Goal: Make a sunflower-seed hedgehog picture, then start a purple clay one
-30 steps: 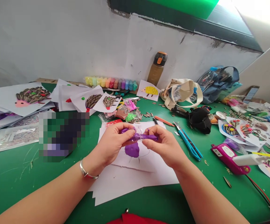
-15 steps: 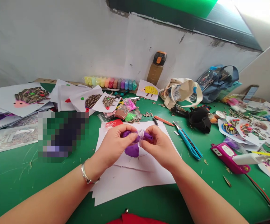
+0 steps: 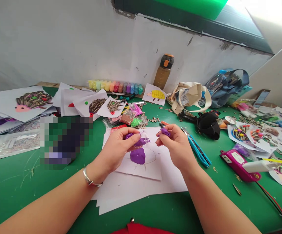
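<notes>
My left hand [image 3: 118,148] is closed around a clear plastic bag of purple modelling clay [image 3: 142,140]. Between the thumb and fingers of my right hand [image 3: 176,146] is a small purple clay lump [image 3: 165,131], apart from the bag. Under my hands lies a drawing sheet [image 3: 153,170] with a pencilled outline, on top of several white sheets [image 3: 121,198]. A flattened purple clay patch [image 3: 138,156] covers the left part of the outline.
A blue utility knife [image 3: 196,148] lies right of my right hand. Beyond are loose seeds, clay packets [image 3: 132,118], a black strap bundle [image 3: 208,125] and a brown bottle [image 3: 164,71]. Hedgehog pictures [image 3: 32,99] lie left; a magenta device [image 3: 240,164] with a cord sits right.
My right hand has moved right, away from the bag, with a purple clay lump pulled off. My left hand keeps the bag, and the clay patch on the drawing is more exposed.
</notes>
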`<state>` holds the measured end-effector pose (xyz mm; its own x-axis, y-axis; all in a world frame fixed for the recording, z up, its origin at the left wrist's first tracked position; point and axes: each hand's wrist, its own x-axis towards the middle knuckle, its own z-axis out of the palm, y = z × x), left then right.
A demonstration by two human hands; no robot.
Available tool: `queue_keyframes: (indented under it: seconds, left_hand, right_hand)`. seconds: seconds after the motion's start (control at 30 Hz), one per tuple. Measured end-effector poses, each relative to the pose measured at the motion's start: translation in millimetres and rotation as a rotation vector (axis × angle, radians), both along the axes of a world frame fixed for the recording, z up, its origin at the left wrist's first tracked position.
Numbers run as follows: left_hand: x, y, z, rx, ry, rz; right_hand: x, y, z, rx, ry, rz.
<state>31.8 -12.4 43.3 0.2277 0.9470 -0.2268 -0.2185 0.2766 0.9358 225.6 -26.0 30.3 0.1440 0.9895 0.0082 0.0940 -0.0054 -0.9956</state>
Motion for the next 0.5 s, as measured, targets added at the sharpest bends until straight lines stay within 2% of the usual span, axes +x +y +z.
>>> queue_keyframes:
  seconds: [0.07,0.17,0.3,0.5]
  left_hand:
    - [-3.5,2.7,0.6,-0.027,-0.036,-0.006]
    - [-8.6,7.6,1.0,-0.053,-0.086,0.03]
    - [-11.1,11.8,1.0,-0.12,-0.134,0.092]
    - [-4.6,4.6,0.7,-0.12,-0.183,-0.02]
  right_hand:
    - [1.4,2.0,0.3,-0.076,0.207,0.053]
    - [0.9,1.9,-0.4,-0.151,0.363,0.104]
    - [-4.1,-1.1,-0.9,-0.134,0.409,0.106]
    - [-20.0,-10.9,1.9,-0.008,0.364,0.19]
